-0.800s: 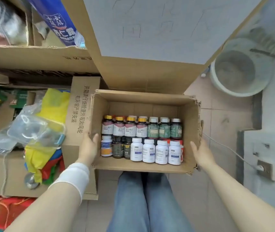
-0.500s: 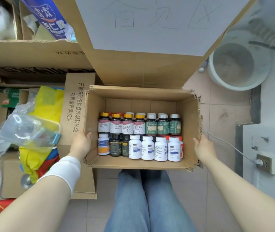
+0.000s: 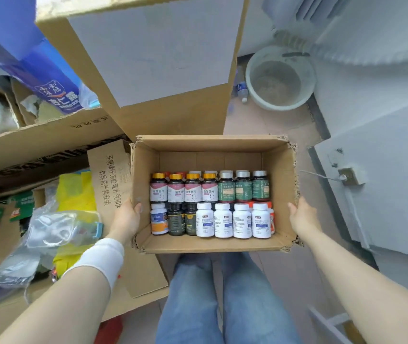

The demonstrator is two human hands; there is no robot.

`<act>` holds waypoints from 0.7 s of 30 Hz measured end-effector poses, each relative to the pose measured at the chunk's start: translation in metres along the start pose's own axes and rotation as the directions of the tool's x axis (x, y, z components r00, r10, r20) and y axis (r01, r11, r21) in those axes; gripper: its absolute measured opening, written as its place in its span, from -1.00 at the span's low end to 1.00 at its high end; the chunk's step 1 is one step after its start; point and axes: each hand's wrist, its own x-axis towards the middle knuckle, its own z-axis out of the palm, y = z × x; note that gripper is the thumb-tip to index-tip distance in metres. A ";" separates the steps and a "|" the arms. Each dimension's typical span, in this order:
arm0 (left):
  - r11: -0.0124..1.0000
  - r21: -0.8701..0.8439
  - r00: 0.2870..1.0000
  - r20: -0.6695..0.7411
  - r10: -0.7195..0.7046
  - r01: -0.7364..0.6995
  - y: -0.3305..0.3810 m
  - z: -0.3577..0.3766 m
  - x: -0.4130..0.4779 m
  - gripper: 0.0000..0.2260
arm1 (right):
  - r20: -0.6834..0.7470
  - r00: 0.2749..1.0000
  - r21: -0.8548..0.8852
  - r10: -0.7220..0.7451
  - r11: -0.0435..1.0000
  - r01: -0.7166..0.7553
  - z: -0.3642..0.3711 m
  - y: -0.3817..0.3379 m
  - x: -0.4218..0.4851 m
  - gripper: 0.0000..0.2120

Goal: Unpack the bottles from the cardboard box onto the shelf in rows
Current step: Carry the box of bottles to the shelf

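Between the left hand (image 3: 126,219), with its white wristband (image 3: 98,259), and the right hand (image 3: 302,217), the plain brown cardboard box (image 3: 145,170) shows gold-capped dark bottles (image 3: 184,189) with pink-and-white labels, silver-capped bottles (image 3: 243,188) with dark green labels, and white bottles (image 3: 232,222) with blue-marked labels, above blue jeans (image 3: 252,294).

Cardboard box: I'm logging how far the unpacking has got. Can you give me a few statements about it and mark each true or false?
1. The left hand and right hand each grip a side wall of the cardboard box. True.
2. The box has been emptied. False: two rows of bottles are in it.
3. Four white bottles fill the right part of the near row. True.
4. The gold-capped bottles are at the far row's right end. False: they are at its left; the green-labelled bottles are at its right.
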 end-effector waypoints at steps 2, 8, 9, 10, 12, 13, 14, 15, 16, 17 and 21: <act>0.996 0.070 0.998 0.023 0.062 -0.063 0.004 -0.001 -0.012 -0.68 | -0.029 0.998 0.040 0.047 0.998 -0.046 0.003 0.028 -0.025 -0.61; 0.910 0.309 0.959 0.150 0.241 -0.277 0.017 0.017 -0.049 -0.72 | -0.059 0.968 0.224 0.245 0.948 -0.226 0.029 0.130 -0.100 -0.63; 0.891 0.343 0.953 0.168 0.254 -0.298 0.019 0.022 -0.053 -0.72 | -0.060 0.960 0.257 0.273 0.934 -0.249 0.036 0.146 -0.111 -0.65; 0.870 0.377 0.947 0.181 0.267 -0.317 0.021 0.028 -0.058 -0.73 | -0.060 0.953 0.284 0.296 0.921 -0.268 0.043 0.161 -0.121 -0.66; 0.802 0.448 0.917 0.236 0.321 -0.395 0.027 0.049 -0.074 -0.74 | -0.054 0.926 0.346 0.373 0.877 -0.333 0.056 0.200 -0.148 -0.69; 0.765 0.473 0.899 0.264 0.350 -0.437 0.030 0.060 -0.085 -0.74 | -0.047 0.912 0.372 0.408 0.854 -0.363 0.063 0.220 -0.162 -0.70; 0.727 0.493 0.878 0.294 0.377 -0.477 0.032 0.071 -0.096 -0.74 | -0.040 0.897 0.405 0.440 0.828 -0.388 0.071 0.239 -0.177 -0.71; 0.689 0.512 0.858 0.324 0.398 -0.513 0.033 0.083 -0.108 -0.73 | -0.031 0.882 0.445 0.471 0.796 -0.410 0.080 0.260 -0.191 -0.72; 0.647 0.529 0.836 0.353 0.420 -0.549 0.033 0.095 -0.122 -0.73 | -0.022 0.864 0.482 0.503 0.762 -0.432 0.089 0.280 -0.206 -0.73; 0.603 0.546 0.814 0.382 0.438 -0.581 0.032 0.108 -0.136 -0.72 | -0.013 0.845 0.512 0.535 0.729 -0.454 0.098 0.300 -0.220 -0.73; 0.449 0.566 0.720 0.486 0.495 -0.691 0.021 0.164 -0.197 -0.71 | 0.001 0.781 0.589 0.624 0.631 -0.505 0.134 0.379 -0.274 -0.72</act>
